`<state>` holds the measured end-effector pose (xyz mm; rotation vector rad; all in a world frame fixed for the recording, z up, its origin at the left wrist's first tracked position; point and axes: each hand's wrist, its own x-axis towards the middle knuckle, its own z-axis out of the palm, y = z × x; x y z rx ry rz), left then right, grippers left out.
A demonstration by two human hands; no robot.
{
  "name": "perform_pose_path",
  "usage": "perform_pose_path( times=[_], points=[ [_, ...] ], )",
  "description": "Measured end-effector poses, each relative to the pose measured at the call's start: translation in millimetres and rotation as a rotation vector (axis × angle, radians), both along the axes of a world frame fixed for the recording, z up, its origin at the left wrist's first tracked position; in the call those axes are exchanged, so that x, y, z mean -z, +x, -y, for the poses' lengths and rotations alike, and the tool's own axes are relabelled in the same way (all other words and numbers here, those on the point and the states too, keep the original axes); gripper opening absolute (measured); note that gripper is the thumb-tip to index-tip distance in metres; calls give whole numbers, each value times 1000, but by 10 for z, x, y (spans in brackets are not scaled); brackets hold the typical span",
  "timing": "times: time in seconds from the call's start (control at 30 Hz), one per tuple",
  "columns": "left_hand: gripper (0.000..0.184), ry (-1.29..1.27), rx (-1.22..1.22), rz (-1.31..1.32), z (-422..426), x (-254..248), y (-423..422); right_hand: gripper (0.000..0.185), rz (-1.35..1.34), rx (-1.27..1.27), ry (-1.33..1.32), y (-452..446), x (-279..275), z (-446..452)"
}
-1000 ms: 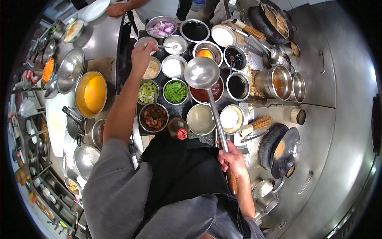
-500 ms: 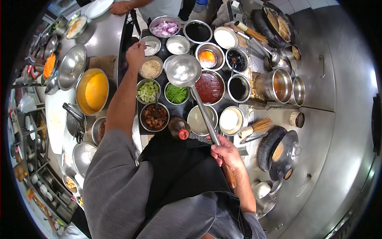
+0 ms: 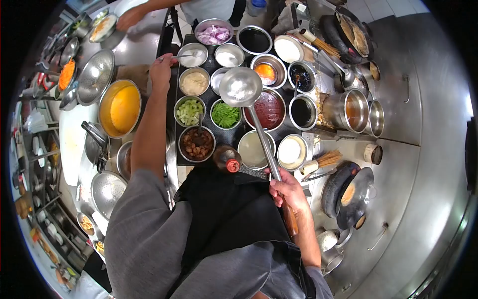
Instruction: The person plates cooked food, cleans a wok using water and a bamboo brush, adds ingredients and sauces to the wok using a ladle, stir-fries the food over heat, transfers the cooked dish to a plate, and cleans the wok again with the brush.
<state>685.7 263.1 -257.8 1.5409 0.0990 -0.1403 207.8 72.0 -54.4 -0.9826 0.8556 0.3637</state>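
My right hand (image 3: 289, 190) is wrapped round the handle of a large steel ladle (image 3: 241, 87). The ladle's bowl hangs over the containers, above the red sauce (image 3: 267, 112) and the green shreds (image 3: 225, 115). My left hand (image 3: 162, 69) is closed on the handle of a small spoon (image 3: 179, 56), whose tip reaches into a bowl of white powder (image 3: 192, 61). Close to that bowl stand a second bowl of white powder (image 3: 229, 59) and a bowl of pale paste (image 3: 194, 82). A red-capped bottle (image 3: 228, 158) stands near my apron.
Woks (image 3: 343, 192) and steel pots (image 3: 348, 110) line the right side. On the left are a pot of orange liquid (image 3: 122, 110) and colanders (image 3: 97, 77). Another person's hand (image 3: 130, 19) reaches over the left counter beside a plate of food (image 3: 103, 29).
The view has shifted slightly. My left hand has drawn a little left of the powder bowl, with more of the spoon showing. The other person's hand has moved left, nearer the plate of food.
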Motion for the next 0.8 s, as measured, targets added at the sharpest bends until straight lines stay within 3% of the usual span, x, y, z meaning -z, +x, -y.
perform_pose_path(
  times=[0.2, 0.3, 0.33, 0.43, 0.57, 0.67, 0.8],
  points=[
    [25, 128, 128, 110, -154, -662, -671, 35, 18, -33, 10, 203, 92, -14],
    [27, 445, 107, 303, -183, -843, -1008, 36, 6, -27, 51, 316, 147, -18],
    [26, 559, 114, 442, -274, -481, -914, 36, -2, -22, 64, 336, 147, -26],
    [26, 992, 196, 448, -264, -123, -935, 36, 12, -17, 55, 305, 136, -42],
    [24, 858, 171, 409, -191, 244, -930, 36, 9, -8, 33, 159, 40, -29],
    [26, 595, 123, 179, -145, 369, -869, 36, 4, -4, 8, 63, 3, -14],
    [28, 516, 116, 129, -213, 279, -835, 35, 6, 4, -5, -40, 9, -2]
  ],
)
